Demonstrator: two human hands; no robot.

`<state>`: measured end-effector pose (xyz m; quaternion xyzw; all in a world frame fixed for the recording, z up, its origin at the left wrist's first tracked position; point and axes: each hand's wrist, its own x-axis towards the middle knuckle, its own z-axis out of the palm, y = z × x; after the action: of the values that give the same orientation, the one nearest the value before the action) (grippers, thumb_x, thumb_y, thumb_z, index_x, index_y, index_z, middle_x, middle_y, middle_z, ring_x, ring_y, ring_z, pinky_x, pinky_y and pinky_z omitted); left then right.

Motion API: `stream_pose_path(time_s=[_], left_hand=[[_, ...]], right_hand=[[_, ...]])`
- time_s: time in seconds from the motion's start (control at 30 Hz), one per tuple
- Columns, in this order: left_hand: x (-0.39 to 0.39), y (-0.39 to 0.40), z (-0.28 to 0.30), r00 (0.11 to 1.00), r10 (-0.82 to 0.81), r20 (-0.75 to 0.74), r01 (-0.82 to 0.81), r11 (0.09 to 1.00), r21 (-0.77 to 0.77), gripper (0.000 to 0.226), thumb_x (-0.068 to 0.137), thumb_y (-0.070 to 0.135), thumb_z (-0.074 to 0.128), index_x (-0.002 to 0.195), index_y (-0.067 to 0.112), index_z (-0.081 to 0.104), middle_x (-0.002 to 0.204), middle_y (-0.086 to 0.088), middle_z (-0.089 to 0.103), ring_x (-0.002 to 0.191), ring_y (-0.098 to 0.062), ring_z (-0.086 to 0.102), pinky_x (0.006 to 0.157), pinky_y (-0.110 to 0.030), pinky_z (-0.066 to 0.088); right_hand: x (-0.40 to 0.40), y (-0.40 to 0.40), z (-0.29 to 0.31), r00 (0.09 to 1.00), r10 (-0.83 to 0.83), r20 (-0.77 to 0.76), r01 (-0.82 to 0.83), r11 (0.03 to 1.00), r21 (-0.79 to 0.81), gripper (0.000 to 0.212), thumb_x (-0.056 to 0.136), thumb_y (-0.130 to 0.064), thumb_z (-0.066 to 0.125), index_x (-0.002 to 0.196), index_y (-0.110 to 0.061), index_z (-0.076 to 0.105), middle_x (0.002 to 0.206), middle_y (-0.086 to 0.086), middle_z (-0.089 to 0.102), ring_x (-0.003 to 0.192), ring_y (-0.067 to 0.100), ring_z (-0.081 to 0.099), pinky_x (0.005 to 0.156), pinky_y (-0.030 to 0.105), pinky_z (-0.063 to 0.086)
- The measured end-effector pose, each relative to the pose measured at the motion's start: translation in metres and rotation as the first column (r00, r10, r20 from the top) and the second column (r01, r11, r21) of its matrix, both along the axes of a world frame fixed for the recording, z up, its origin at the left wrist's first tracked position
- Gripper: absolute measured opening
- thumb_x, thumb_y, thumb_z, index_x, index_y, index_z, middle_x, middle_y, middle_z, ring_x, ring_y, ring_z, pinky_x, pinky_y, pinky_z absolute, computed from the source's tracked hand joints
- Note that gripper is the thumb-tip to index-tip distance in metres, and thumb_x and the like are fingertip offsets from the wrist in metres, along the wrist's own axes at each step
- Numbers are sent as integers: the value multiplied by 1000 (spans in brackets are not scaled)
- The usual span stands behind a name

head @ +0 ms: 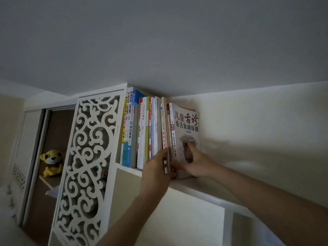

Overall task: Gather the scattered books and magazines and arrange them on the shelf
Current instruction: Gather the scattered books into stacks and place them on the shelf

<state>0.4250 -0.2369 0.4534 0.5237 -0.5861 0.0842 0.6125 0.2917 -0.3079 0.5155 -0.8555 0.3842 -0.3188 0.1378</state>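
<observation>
A row of upright books [142, 128] stands on the high white shelf [127, 169] close under the ceiling. At its right end is a white book with large Chinese title [186, 121], cover facing out. My right hand [197, 161] grips its lower cover, thumb on the front. My left hand [156, 167] lies against the spines just left of it, fingers curled round the bottom edges of a few thin books [166, 139].
A white carved fretwork panel [85, 157] stands left of the books. Behind it a yellow plush toy [52, 161] sits in a dark alcove. The cream wall [257, 139] runs to the right, with a white cabinet panel [191, 219] below the shelf.
</observation>
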Motion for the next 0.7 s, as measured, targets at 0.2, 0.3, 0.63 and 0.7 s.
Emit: stream_pose_path(time_s=[0.2,0.3,0.63,0.7], left_hand=[[-35,52,-8,971,165,174,-177,983,55,46,84,13,70,128,17,57,122,-5,61,111,-20,56,93,-29,46],[-76,96,-29,963,66,262,-93,991,92,26,87,16,66,112,22,66,104,7,68,91,-7,62,84,-24,52],[-290,161,-261,643,-735,215,165,406,899,19,84,30,69,102,24,70,82,15,63,85,-8,65,85,-23,50],[-326,161,-317,641,-758,117,142,268,953,28,86,31,66,113,24,65,102,9,66,99,-12,63,90,-27,50]], right_hand=[[-69,58,-6,974,-5,-225,-31,987,-157,24,92,-37,59,103,-21,73,104,-1,70,100,18,64,91,32,51],[-127,125,-22,976,10,-219,-86,936,-342,19,91,-26,62,105,-21,75,104,-5,73,93,9,66,86,24,51],[-371,246,-276,855,-237,-460,328,936,127,17,87,-32,65,102,-27,72,98,-8,69,70,-2,57,68,15,44],[-421,256,-354,796,-308,-521,509,807,301,20,89,-32,62,106,-25,70,105,-3,69,79,5,60,73,20,49]])
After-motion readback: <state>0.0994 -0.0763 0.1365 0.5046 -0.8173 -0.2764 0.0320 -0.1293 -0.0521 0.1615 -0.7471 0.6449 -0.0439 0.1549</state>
